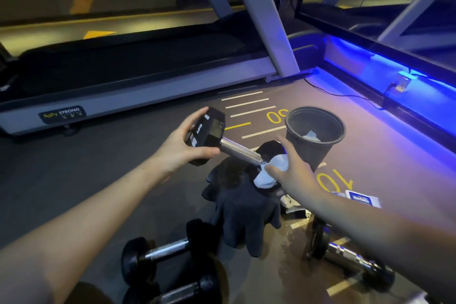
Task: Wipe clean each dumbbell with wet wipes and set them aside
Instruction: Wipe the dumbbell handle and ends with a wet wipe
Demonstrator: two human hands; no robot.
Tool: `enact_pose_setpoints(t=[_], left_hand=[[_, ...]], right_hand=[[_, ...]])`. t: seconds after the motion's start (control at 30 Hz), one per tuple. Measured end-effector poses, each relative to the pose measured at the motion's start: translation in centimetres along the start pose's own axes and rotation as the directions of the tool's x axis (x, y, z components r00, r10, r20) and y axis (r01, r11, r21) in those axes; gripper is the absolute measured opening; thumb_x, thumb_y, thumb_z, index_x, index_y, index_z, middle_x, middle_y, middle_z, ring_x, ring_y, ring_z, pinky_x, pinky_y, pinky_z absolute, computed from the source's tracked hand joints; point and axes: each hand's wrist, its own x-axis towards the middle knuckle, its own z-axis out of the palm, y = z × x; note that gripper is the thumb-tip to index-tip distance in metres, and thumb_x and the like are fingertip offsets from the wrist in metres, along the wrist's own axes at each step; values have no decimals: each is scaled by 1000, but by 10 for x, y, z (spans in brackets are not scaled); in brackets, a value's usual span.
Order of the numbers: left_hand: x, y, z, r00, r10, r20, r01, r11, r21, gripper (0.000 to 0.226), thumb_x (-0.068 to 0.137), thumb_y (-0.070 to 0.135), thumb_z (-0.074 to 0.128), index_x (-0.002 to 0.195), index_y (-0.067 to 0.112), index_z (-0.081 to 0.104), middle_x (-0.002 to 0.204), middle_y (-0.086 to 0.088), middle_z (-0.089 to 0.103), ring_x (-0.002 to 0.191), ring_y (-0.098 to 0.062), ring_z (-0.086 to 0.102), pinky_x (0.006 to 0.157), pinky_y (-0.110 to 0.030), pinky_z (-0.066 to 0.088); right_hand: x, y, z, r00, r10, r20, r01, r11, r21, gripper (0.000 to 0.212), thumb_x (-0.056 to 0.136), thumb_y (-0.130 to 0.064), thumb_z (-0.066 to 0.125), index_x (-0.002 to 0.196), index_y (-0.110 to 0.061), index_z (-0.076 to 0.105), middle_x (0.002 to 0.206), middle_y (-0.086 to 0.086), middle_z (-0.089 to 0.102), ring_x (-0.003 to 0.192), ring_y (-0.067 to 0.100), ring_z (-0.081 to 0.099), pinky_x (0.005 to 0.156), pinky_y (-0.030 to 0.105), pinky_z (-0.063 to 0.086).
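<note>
A person's left hand (183,145) grips one hex head of a dumbbell (223,142) at centre frame, fingers curled over the top and thumb under, holding it clear of the gym floor (98,180). The bar slants down and to the right, and its far head sits among dark cloth (243,207) just below centre. The right hand (292,175) presses a white wipe (272,173) against the lower end of the bar, thumb and fingers closed loosely on the wad with the other fingers spread.

The chief risk appears to be the one-ended hold: the whole weight hangs from a grip on a single head, so a firm wiping stroke along the bar could twist it out of the left palm and drop it on the cloth or on the dumbbells lying below. A damp bar may add to the slip. The wipe, only lightly pinched, could also ride off the bar's end.

A black bin (314,134) stands right of centre, just beyond the right hand, with a used wipe inside. A wipes pack (361,198) lies at mid-right, partly hidden by the right forearm. Two dumbbells (158,253) rest at lower centre, and another (350,259) at lower right beside a wet patch on the floor; which are cleaned cannot be told.
</note>
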Motion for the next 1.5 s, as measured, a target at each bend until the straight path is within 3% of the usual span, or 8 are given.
enact_pose_setpoints(t=[0.1,0.2,0.43,0.6,0.73,0.9,1.1,1.5], left_hand=[[1,1,-1,1000,-4,7,4,1000,5,97,48,40,87,135,58,46,129,12,55,114,-3,61,86,-17,50],[2,1,0,1000,-16,-6,16,1000,15,96,49,43,87,134,60,46,132,6,55,120,-9,58,84,-16,50],[0,-1,-2,1000,-30,-7,31,999,43,94,51,44,87,132,65,44,134,3,52,131,-20,50,99,-37,50],[0,1,-1,999,-32,-10,32,999,37,94,51,43,86,132,64,44,131,6,53,128,-12,51,92,-29,50],[0,2,2,999,-34,-17,35,999,20,94,53,37,88,133,62,45,130,7,54,122,-4,54,89,-25,49],[0,2,1,999,-33,-10,33,999,19,93,51,41,87,131,64,45,130,5,53,122,-12,56,92,-28,50],[0,0,1,999,-33,-14,33,999,-7,88,62,27,85,132,62,45,130,6,53,117,-8,58,84,-20,49],[-3,0,1,1000,-25,-7,25,1000,-6,91,60,29,86,134,59,45,128,4,56,110,-1,61,78,-15,51]], right_hand=[[8,-3,-10,1000,-18,-19,9,926,-378,100,80,-60,66,153,-39,2,123,14,62,101,39,64,72,39,49],[10,-7,-17,995,-82,-55,43,864,-501,108,68,-73,67,150,-30,13,131,4,60,111,35,61,76,38,44],[12,-10,-26,985,-173,26,156,798,-582,80,64,-70,73,128,-36,39,119,-2,59,104,31,61,73,37,44],[15,-12,-33,948,-319,16,239,675,-698,62,70,-64,74,119,-36,47,112,-2,44,82,27,60,67,37,51],[11,-22,-32,939,-332,91,279,579,-766,43,81,-57,67,117,-34,59,111,-2,53,91,28,64,70,36,51],[7,-31,-27,937,-314,154,315,564,-763,25,91,-34,58,115,-37,62,104,-2,54,95,29,62,68,34,41],[3,-29,-25,890,-427,162,399,555,-730,17,98,-38,50,108,-34,63,103,-3,51,92,28,62,67,35,45],[19,-56,17,855,-508,-103,489,857,-165,4,86,-29,70,88,-32,70,89,-8,55,80,12,59,72,34,50]])
